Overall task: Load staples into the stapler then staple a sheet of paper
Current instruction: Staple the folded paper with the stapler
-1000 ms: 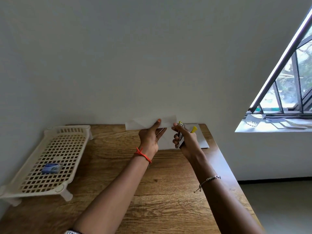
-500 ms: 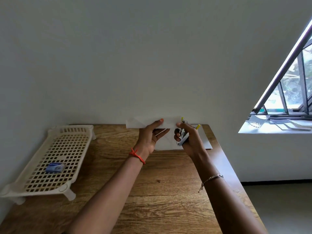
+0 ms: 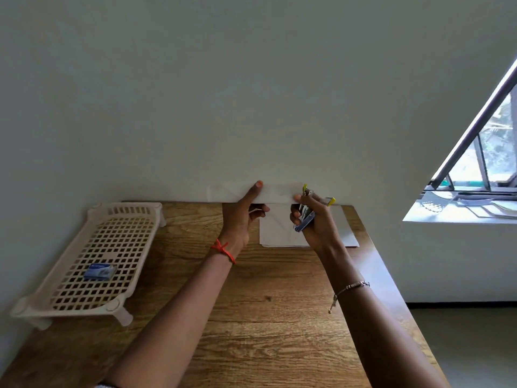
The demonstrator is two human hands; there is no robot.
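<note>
My left hand point(image 3: 237, 217) pinches the sheet of paper point(image 3: 268, 193) above the tabletop point(image 3: 265, 303), long edge running left to right. My right hand point(image 3: 313, 219) is clamped on the stapler point(image 3: 305, 211), touching the sheet's right end; the right grip is nearer.

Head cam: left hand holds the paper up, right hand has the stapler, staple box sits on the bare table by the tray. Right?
One thing is off. In the head view the staple box lies in the tray, not on the bare table. The rest holds: left hand holds the paper up, right hand has the stapler.
</note>
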